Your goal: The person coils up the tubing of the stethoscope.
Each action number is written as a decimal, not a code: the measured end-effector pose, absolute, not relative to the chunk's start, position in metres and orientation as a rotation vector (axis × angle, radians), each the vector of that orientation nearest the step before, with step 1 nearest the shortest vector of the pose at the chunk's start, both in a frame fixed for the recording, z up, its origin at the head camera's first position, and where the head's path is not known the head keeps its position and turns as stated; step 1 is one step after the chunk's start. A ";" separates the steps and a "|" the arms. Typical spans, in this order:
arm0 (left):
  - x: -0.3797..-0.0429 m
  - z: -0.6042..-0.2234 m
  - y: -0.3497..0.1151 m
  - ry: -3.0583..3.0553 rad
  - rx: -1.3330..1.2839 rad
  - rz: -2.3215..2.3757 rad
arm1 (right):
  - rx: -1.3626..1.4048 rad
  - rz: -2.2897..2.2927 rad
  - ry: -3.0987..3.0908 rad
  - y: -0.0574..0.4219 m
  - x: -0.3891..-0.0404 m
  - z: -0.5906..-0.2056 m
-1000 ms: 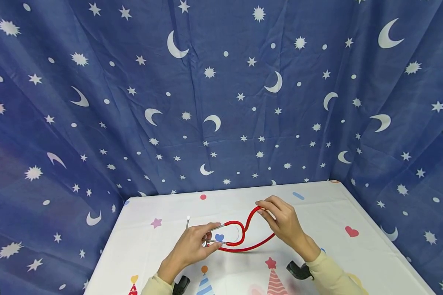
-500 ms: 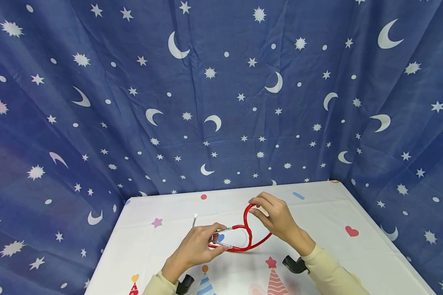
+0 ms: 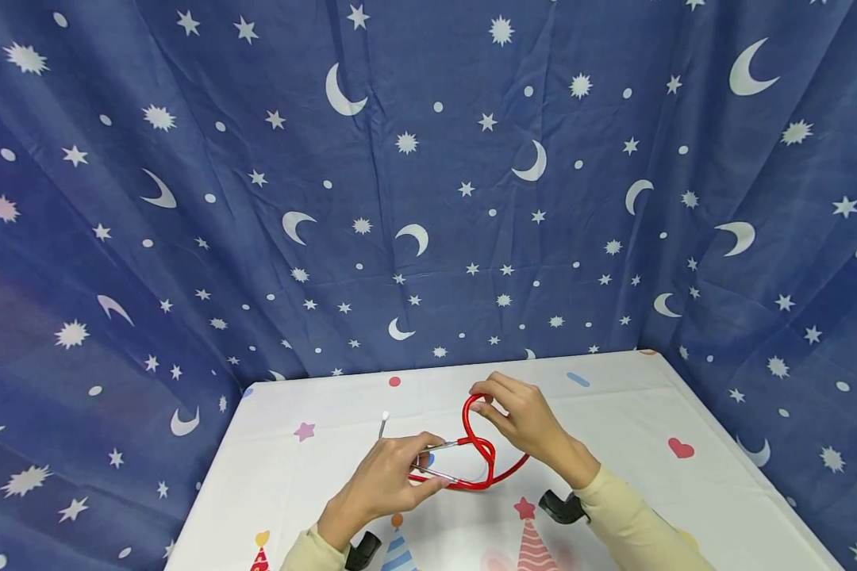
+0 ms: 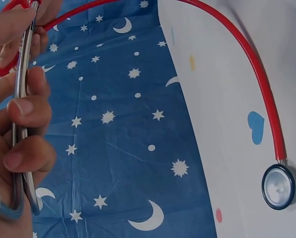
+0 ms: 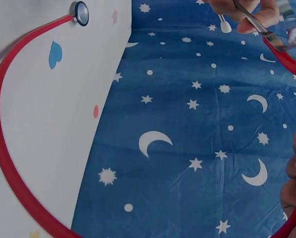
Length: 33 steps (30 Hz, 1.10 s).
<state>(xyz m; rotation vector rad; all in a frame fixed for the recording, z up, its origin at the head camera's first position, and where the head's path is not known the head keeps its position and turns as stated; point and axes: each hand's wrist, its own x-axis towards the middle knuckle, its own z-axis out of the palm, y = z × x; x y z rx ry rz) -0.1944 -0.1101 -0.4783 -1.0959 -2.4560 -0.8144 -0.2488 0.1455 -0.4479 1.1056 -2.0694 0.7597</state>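
Stethoscope (image 3: 491,468): held above the desk (image 3: 614,412), its red tubing (image 4: 259,74) bending down to the desk.
Left hand (image 3: 382,476): over the desk, grip curled round the metal ear tubes (image 4: 25,54).
Right hand (image 3: 521,416): over the desk too, grip pinching the tubing at the top of a loop.
Chest piece (image 4: 278,187): on the desk, near its printed blue heart (image 4: 256,128).
Ear tip (image 3: 386,415): white, pointing up above the desk.
Curtain (image 3: 443,198): dark blue, moons and stars, behind the desk.

Room over white tabletop (image 3: 628,420), far right; red tubing (image 4: 263,83) across middle, curtain (image 3: 443,238) behind
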 end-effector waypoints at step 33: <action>-0.197 -0.481 -0.094 -2.122 -1.061 -0.885 | 1.114 0.896 -2.285 0.131 -0.245 -0.475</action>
